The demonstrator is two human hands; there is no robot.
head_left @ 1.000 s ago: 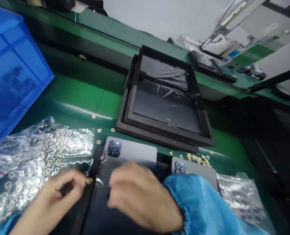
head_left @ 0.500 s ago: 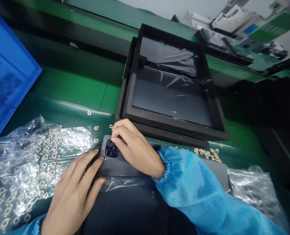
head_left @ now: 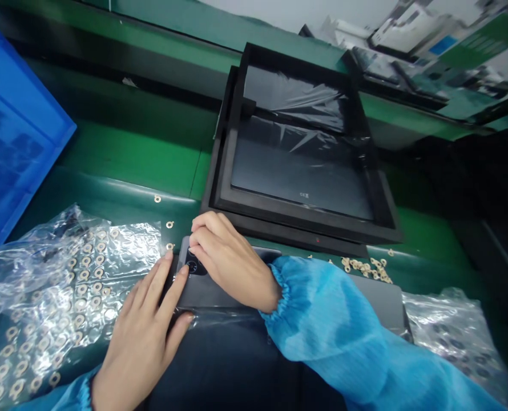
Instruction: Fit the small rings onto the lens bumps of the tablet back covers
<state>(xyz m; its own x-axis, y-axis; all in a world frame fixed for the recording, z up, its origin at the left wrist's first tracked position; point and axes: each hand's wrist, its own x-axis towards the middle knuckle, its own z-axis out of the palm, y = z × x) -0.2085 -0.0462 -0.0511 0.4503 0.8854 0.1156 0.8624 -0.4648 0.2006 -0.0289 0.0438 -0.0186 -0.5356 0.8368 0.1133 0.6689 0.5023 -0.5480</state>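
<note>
A grey tablet (head_left: pixel 232 298) with a dark camera module (head_left: pixel 197 267) at its left end lies in front of me, partly under film. My left hand (head_left: pixel 145 319) has its fingers spread, with the index fingertip on the camera module and the thumb at the tablet's near edge. My right hand (head_left: pixel 226 257) is closed in a pinch over the module's upper part. Whatever is between those fingertips is hidden. Below lies a dark film-covered panel (head_left: pixel 228 359). Small ring-shaped tabs (head_left: pixel 169 225) lie just left of my right hand.
A black foam tray (head_left: pixel 299 214) with film-wrapped tablets stands behind my hands. At left are a blue bin (head_left: pixel 31 131) and clear plastic sheets (head_left: pixel 138 245) with several rings. Loose rings (head_left: pixel 367 268) lie in a pile at right, near a plastic bag (head_left: pixel 455 331).
My left hand has moved right and up, bringing its index fingertip onto the camera module. My right hand stays pinched over the module, shifted slightly left.
</note>
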